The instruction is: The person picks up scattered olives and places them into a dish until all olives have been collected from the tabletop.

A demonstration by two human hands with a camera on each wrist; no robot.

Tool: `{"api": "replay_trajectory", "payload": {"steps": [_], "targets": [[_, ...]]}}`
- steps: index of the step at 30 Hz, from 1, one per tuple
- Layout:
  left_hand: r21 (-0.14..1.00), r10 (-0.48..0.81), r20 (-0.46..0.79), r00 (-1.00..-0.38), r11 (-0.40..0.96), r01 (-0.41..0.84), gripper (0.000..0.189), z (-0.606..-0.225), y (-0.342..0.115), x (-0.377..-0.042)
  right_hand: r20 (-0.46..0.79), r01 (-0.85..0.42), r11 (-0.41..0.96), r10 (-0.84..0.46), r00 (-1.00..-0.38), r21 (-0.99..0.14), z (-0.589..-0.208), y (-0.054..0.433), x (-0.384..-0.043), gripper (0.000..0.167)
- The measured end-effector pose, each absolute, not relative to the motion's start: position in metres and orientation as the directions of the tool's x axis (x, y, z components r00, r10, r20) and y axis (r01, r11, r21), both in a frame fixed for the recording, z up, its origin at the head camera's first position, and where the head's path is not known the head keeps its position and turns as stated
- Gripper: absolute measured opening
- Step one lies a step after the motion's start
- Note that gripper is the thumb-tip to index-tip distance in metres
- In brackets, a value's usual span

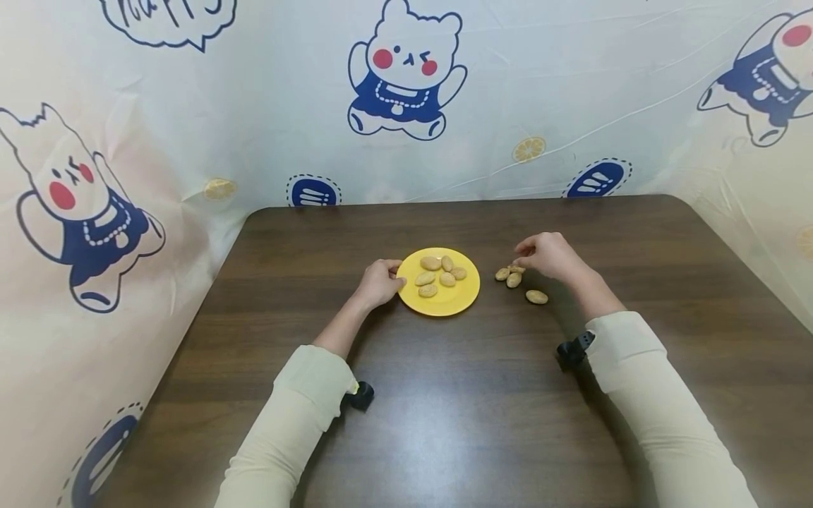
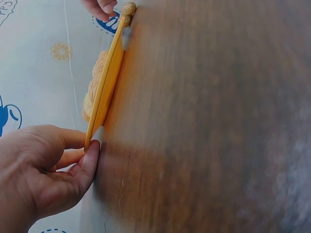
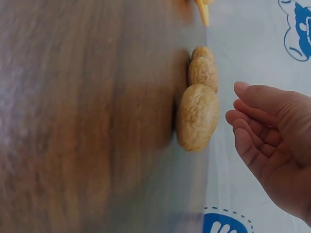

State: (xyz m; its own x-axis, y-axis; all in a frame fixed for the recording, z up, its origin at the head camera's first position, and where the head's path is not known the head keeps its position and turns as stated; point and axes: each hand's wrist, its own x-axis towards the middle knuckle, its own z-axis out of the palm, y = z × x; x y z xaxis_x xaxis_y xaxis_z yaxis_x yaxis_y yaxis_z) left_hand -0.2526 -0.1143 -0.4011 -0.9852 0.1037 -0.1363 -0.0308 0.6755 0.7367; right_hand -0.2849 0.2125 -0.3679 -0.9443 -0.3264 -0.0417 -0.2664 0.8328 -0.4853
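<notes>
A yellow plate (image 1: 444,305) lies on the table with several unshelled peanuts (image 1: 425,279) spread over it. My left hand (image 1: 380,283) pinches the plate's left rim, thumb below and fingers above in the left wrist view. To the right of the plate, my right hand (image 1: 551,255) hovers over a small cluster of peanuts (image 1: 514,280). Its fingers are loosely bent, and nothing shows between thumb and fingertips in the right wrist view. One more peanut (image 1: 536,297) lies nearer to me, apart from the cluster; it looms large in the right wrist view (image 3: 197,119).
The dark wooden table (image 1: 432,409) stretches around the plate on all sides. Behind it hangs a pale curtain (image 1: 273,106) with cartoon bears and lemon slices. Black wrist cameras (image 1: 574,351) sit at both sleeve cuffs.
</notes>
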Motion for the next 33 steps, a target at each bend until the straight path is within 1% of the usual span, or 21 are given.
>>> {"api": "replay_trajectory", "payload": {"steps": [4,8,19,26,33], "targets": [[0.735,0.101,-0.137,-0.985,0.678,-0.033,0.045,-0.402,-0.114,-0.253,-0.094,-0.229,0.833,-0.316,-0.944,-0.504,-0.371,0.215,-0.287,0.032],[0.737,0.100,-0.142,-0.985,0.675,-0.037,0.045,-0.402,-0.114,-0.253,-0.114,-0.233,0.843,-0.325,-0.939,-0.486,-0.375,0.217,-0.288,0.030],[0.738,0.103,-0.140,-0.985,0.674,-0.034,0.045,-0.400,-0.114,-0.252,-0.118,-0.255,0.846,-0.346,-0.931,-0.469,-0.379,0.218,-0.287,0.023],[0.729,0.112,-0.114,-0.987,0.685,-0.007,0.045,-0.401,-0.114,-0.252,-0.108,-0.271,0.850,-0.354,-0.929,-0.452,-0.379,0.217,-0.288,0.019],[0.724,0.103,-0.120,-0.987,0.690,-0.016,0.045,-0.402,-0.114,-0.252,-0.111,-0.258,0.849,-0.343,-0.933,-0.461,-0.379,0.217,-0.288,0.019]]}}
